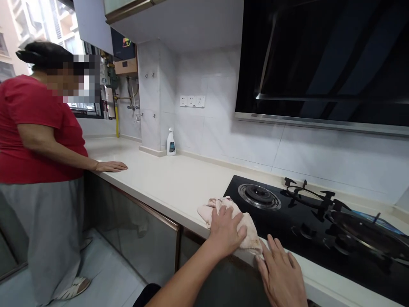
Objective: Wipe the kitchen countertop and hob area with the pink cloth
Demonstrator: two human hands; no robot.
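My left hand (225,230) presses down on a crumpled pale pink cloth (251,228), with its fingers curled over the fabric. The cloth lies on the counter's front part and over the left front corner of the black gas stove (271,221). Nearby, my right hand (283,273) rests on the counter's front edge beside the cloth's right end. Its fingers are stretched out and hold nothing. On the stove, the left burner (259,196) has no grate over it.
A black pot grate (303,189) stands toward the stove's back; a dark round pan or lid (361,230) lies at right. A white spray bottle (171,143) stands by the wall. At left, a person in red (41,128) rests a hand (111,166) on the counter (159,175). A range hood (319,59) hangs above.
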